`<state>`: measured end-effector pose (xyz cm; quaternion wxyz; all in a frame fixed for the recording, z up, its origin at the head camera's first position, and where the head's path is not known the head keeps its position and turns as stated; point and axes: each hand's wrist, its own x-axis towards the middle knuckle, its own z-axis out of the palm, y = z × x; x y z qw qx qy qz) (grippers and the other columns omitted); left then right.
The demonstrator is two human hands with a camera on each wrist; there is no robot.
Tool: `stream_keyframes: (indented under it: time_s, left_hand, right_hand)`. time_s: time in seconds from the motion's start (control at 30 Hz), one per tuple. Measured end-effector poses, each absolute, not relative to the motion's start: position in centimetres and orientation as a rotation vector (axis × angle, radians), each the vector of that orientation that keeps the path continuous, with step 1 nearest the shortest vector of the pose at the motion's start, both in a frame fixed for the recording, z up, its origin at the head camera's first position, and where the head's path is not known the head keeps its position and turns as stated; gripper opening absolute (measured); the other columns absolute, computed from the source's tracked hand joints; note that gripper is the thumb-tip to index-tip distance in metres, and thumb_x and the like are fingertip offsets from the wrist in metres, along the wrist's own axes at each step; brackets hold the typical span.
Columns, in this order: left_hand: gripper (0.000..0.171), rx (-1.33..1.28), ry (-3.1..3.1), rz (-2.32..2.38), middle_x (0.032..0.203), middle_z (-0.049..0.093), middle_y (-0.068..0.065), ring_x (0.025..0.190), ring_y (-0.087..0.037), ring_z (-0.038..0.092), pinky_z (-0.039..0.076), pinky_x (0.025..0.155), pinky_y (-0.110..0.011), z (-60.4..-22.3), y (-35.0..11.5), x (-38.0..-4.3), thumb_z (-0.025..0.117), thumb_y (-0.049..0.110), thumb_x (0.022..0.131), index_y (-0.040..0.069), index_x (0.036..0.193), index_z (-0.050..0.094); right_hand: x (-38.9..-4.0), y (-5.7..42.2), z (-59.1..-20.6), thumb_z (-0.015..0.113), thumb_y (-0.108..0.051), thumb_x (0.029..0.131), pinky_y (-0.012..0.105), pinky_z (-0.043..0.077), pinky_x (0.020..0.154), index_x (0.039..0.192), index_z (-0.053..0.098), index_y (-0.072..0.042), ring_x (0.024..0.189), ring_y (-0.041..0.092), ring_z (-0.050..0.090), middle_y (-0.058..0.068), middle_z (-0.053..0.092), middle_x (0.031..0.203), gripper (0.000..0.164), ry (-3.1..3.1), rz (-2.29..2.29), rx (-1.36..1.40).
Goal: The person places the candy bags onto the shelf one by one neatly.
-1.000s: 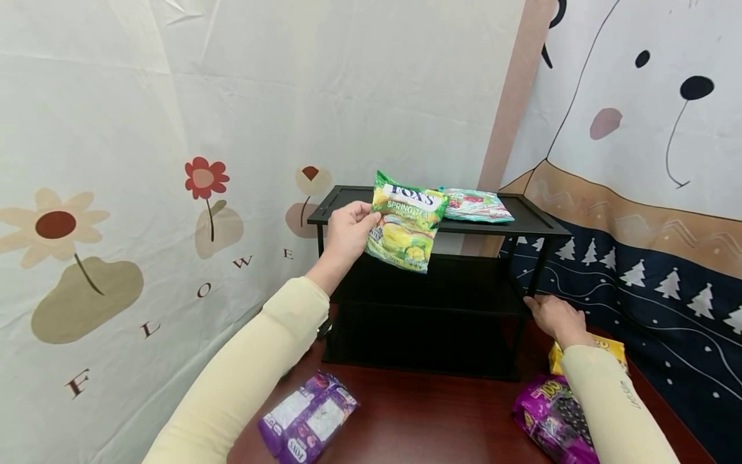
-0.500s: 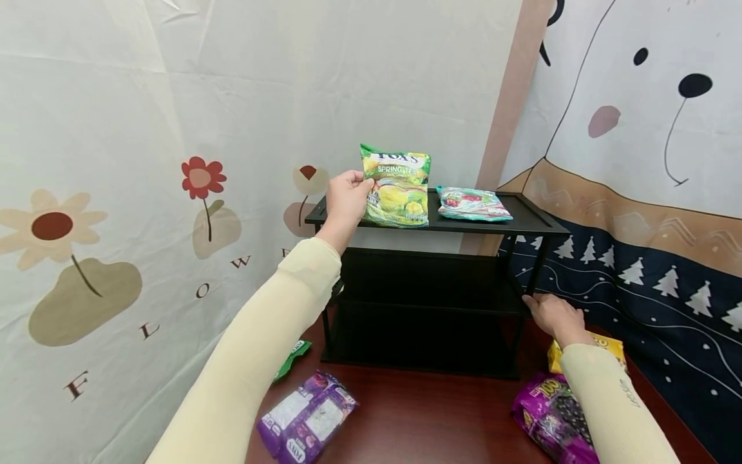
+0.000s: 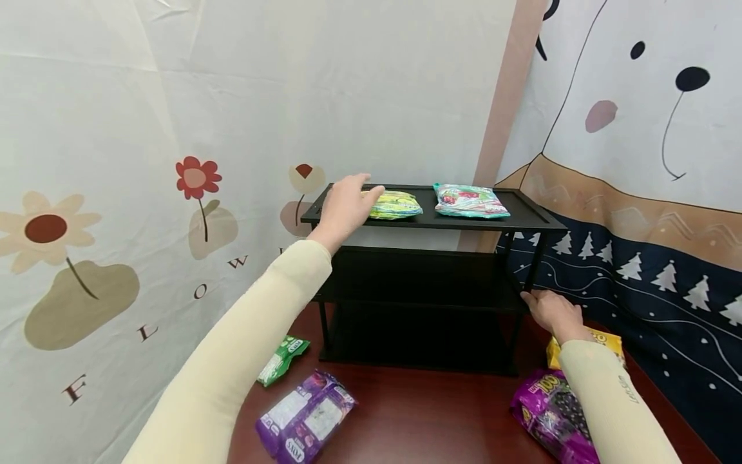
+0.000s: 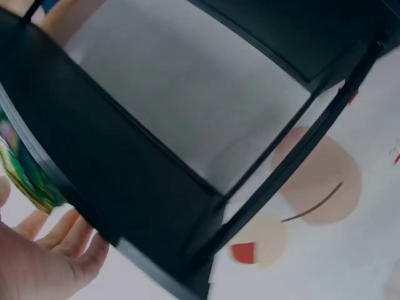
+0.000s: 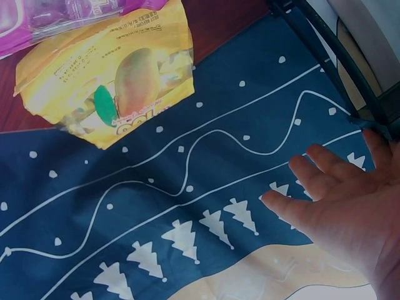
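A three-tier black shelf rack stands on the reddish-brown table. My left hand, fingers spread, is over the left part of its top tier. Just beside that hand lies a yellow-green candy bag, partly hidden by it. In the left wrist view the hand shows relaxed fingers by the tier's edge, close to the bag. A teal and pink candy bag lies farther right on the top tier. My right hand touches the rack's right side; its fingers are extended.
A purple candy bag and a green one lie on the table at left. At right are a magenta bag and a yellow bag, partly behind the right forearm. Printed cloths hang behind the rack.
My left hand has raised the green candy bag, laid it flat on the top tier and let go. The right hand has stayed at the rack's side.
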<state>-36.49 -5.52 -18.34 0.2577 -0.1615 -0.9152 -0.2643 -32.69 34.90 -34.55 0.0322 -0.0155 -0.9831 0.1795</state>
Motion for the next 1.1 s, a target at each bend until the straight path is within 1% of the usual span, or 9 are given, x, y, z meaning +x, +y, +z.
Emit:
stream_keyframes:
  time_s: [0.17,0.3,0.4,0.53,0.63,0.87,1.1]
  left_hand:
    - [0.058,-0.602,-2.403,-0.124,0.142,0.053,-0.014,0.129,-0.031,0.05,0.04,0.105,-0.049,-19.5,-4.1,-34.6,0.052,0.049,0.101,0.011,0.144,0.052]
    - [0.057,-0.681,-2.256,0.103,0.142,0.052,-0.017,0.129,-0.033,0.051,0.04,0.105,-0.048,-20.9,-3.5,-33.3,0.057,0.048,0.099,0.009,0.141,0.055]
    - [0.054,-0.686,-2.19,0.148,0.142,0.052,-0.017,0.128,-0.033,0.051,0.04,0.105,-0.047,-21.9,-3.5,-32.8,0.058,0.045,0.1,0.008,0.139,0.057]
    - [0.052,-0.674,-2.18,0.139,0.139,0.053,-0.019,0.128,-0.034,0.05,0.04,0.105,-0.048,-22.8,-3.7,-32.8,0.057,0.043,0.1,0.007,0.138,0.057]
    - [0.053,-0.684,-2.195,0.113,0.136,0.054,-0.019,0.126,-0.035,0.051,0.039,0.105,-0.049,-23.2,-3.9,-33.0,0.058,0.042,0.1,0.007,0.139,0.055]
    - [0.058,-0.712,-2.236,0.115,0.138,0.052,-0.02,0.128,-0.036,0.05,0.037,0.107,-0.05,-23.4,-4.0,-33.4,0.057,0.044,0.1,0.005,0.142,0.052]
    - [0.062,-0.736,-2.309,0.134,0.142,0.049,-0.019,0.131,-0.034,0.046,0.033,0.11,-0.048,-23.3,-4.2,-34.1,0.054,0.048,0.1,0.006,0.146,0.047]
  right_hand:
    - [-32.7,34.9,-34.6,0.027,-0.046,0.108,0.077,0.014,0.102,0.141,0.044,0.01,0.128,0.061,0.032,0.039,0.038,0.142,0.067,-3.025,0.548,-0.037]
    - [-32.7,34.9,-34.6,0.027,-0.046,0.108,0.078,0.014,0.102,0.14,0.045,0.009,0.127,0.061,0.032,0.039,0.038,0.141,0.066,-3.023,0.55,-0.041]
    - [-32.6,34.8,-34.6,0.027,-0.046,0.108,0.077,0.014,0.102,0.141,0.044,0.01,0.128,0.061,0.031,0.039,0.037,0.142,0.066,-3.022,0.546,-0.042]
    - [-32.5,34.8,-34.6,0.028,-0.045,0.108,0.077,0.015,0.102,0.14,0.046,0.009,0.127,0.06,0.033,0.039,0.038,0.141,0.065,-3.018,0.539,-0.033]
    - [-32.5,34.8,-34.6,0.028,-0.044,0.108,0.077,0.015,0.101,0.139,0.046,0.009,0.127,0.06,0.033,0.039,0.039,0.141,0.064,-3.016,0.538,-0.029]
    - [-32.5,34.8,-34.5,0.028,-0.044,0.108,0.078,0.016,0.101,0.139,0.046,0.009,0.126,0.061,0.034,0.039,0.039,0.14,0.064,-3.009,0.519,-0.036]
    - [-32.6,34.9,-34.7,0.028,-0.045,0.108,0.078,0.016,0.101,0.139,0.047,0.009,0.125,0.06,0.035,0.039,0.039,0.14,0.065,-3.008,0.516,-0.034]
